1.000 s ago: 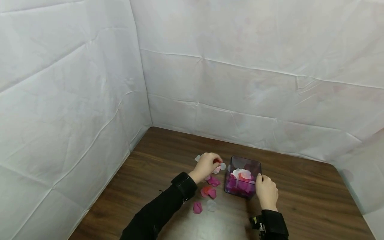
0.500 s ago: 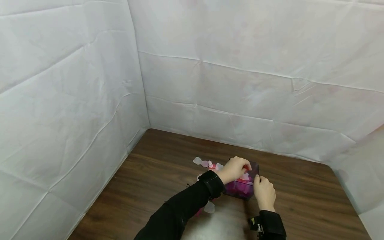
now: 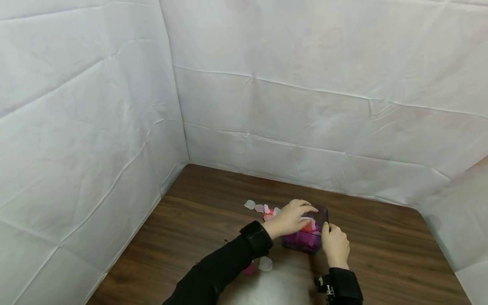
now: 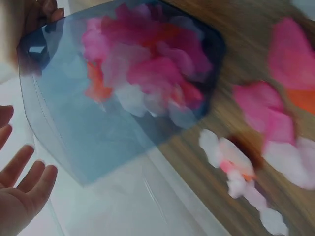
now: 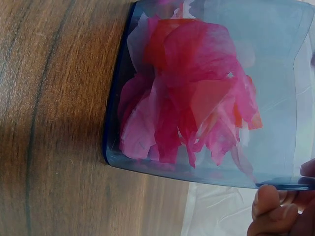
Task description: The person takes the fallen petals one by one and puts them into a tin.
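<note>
A see-through, purple-tinted square box [image 3: 305,244] stands on the table with pink, red and white fabric petals [image 5: 192,98] heaped inside. My right hand [image 3: 336,245] grips its right rim, fingers [image 5: 269,200] and thumb pinching the wall in the right wrist view. Over the box's left part is my left hand [image 3: 290,218], its fingers loosely extended and holding nothing. The left wrist view shows those fingers [image 4: 42,182] spread beside the box opening. Left of the box, loose petals [image 3: 249,204] lie on the wood, some hidden under the left forearm.
The dark wooden table [image 3: 389,241] meets white cloth walls [image 3: 305,106] at the back and left. A white petal [image 3: 265,264] and a magenta petal [image 3: 249,268] lie nearer the front, beside the left sleeve [image 3: 217,267].
My left hand has gone from the petals on the table rightward over the box, then drawn slightly back left with its fingers straightening. The right hand keeps its grip on the rim.
</note>
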Tool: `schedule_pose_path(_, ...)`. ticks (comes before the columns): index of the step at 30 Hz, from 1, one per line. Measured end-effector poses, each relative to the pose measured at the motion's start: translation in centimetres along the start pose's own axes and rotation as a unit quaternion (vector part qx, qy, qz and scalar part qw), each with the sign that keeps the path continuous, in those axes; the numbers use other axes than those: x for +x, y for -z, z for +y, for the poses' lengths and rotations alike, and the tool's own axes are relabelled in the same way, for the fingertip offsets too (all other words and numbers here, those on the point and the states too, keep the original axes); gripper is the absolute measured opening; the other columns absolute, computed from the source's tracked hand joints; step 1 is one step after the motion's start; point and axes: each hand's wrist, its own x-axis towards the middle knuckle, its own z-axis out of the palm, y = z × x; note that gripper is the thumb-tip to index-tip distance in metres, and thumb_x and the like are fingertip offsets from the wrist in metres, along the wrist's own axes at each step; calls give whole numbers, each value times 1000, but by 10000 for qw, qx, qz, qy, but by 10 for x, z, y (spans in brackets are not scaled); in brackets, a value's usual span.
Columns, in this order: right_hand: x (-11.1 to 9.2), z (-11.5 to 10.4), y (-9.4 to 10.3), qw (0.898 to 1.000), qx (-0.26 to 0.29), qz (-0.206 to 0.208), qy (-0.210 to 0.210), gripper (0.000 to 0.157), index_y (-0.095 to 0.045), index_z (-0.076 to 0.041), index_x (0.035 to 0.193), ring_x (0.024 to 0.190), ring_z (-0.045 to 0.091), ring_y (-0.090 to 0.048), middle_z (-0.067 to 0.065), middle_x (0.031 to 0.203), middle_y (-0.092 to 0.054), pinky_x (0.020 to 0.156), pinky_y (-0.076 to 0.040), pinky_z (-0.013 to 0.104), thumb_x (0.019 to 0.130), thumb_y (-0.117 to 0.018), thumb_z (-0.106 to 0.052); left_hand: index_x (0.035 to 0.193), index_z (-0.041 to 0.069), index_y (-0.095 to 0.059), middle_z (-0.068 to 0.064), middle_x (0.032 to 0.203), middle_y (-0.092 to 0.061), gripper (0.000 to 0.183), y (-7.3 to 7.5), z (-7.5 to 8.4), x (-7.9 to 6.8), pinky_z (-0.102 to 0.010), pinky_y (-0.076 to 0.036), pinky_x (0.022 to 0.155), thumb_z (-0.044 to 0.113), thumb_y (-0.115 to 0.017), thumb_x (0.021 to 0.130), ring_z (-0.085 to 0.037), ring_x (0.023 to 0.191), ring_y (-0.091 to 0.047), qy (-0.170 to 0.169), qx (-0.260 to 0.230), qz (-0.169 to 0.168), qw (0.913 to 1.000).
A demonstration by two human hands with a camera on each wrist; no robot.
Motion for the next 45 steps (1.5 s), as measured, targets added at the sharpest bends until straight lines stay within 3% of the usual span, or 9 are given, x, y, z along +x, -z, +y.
schedule_pose_path(4,0,-1,1,10000,-8,-71,-8,51,-58,6,118,102,54,-54,35,119,-55,77,-43,61,100,-28,-31,133,20,-51,-6,137,-47,41,0,-18,-30,-31,-42,101,19,-58,93,-21,128,-43,232,-209,241,9992)
schedule_pose_path(11,-1,-1,1,10000,-2,-61,-54,51,-57,6,120,104,54,-53,35,121,-54,79,-43,61,100,-28,-31,129,15,-52,-5,119,-54,40,-10,-51,-84,-30,-48,90,25,-60,92,-18,108,-54,765,-218,318,9963)
schedule_pose_path(14,-1,-2,2,10000,-2,-86,-47,51,-56,7,121,105,54,-53,35,121,-53,80,-43,61,100,-28,-30,120,14,-59,-1,109,-56,33,-21,-59,-104,-26,-49,82,24,-64,89,-13,98,-57,881,-24,77,9961)
schedule_pose_path(20,-3,1,2,9998,-47,-183,-75,53,-55,8,123,107,54,-52,35,123,-53,83,-42,62,100,-27,-31,110,21,-65,6,94,-51,36,-47,-66,-136,-17,-42,64,29,-76,76,-4,80,-49,704,587,-930,9914)
schedule_pose_path(22,-3,1,2,9997,-47,-214,-77,54,-54,8,124,107,53,-52,35,123,-52,83,-42,62,100,-26,-32,104,21,-66,7,93,-52,31,-51,-67,-139,-17,-43,65,28,-77,75,-4,80,-52,621,752,-985,9903)
schedule_pose_path(28,-1,1,0,9999,17,-101,-45,53,-55,7,122,105,54,-52,35,122,-53,82,-42,62,100,-27,-32,75,19,-65,11,75,-61,10,-51,-71,-132,-16,-44,62,18,-74,79,-1,71,-56,402,1023,-433,9930)
schedule_pose_path(37,-2,1,1,10000,22,-34,-26,53,-56,8,120,104,54,-53,35,121,-54,80,-43,62,100,-27,-31,117,17,-61,0,106,-58,36,-54,-66,-122,-25,-51,76,27,-70,84,-14,96,-59,590,1009,-383,9924)
schedule_pose_path(42,-1,1,2,10000,44,-48,-33,54,-56,7,120,104,54,-53,35,121,-54,80,-43,62,100,-26,-33,88,20,-71,7,88,-66,8,-60,-68,-114,-21,-50,70,21,-73,81,-8,85,-63,584,1224,-318,9903)
schedule_pose_path(45,-2,1,2,10000,72,-55,5,54,-57,7,120,103,53,-54,35,120,-55,79,-43,62,100,-26,-32,75,21,-69,10,77,-67,7,-58,-68,-109,-21,-49,61,23,-74,79,-7,75,-64,636,1267,-129,9898)
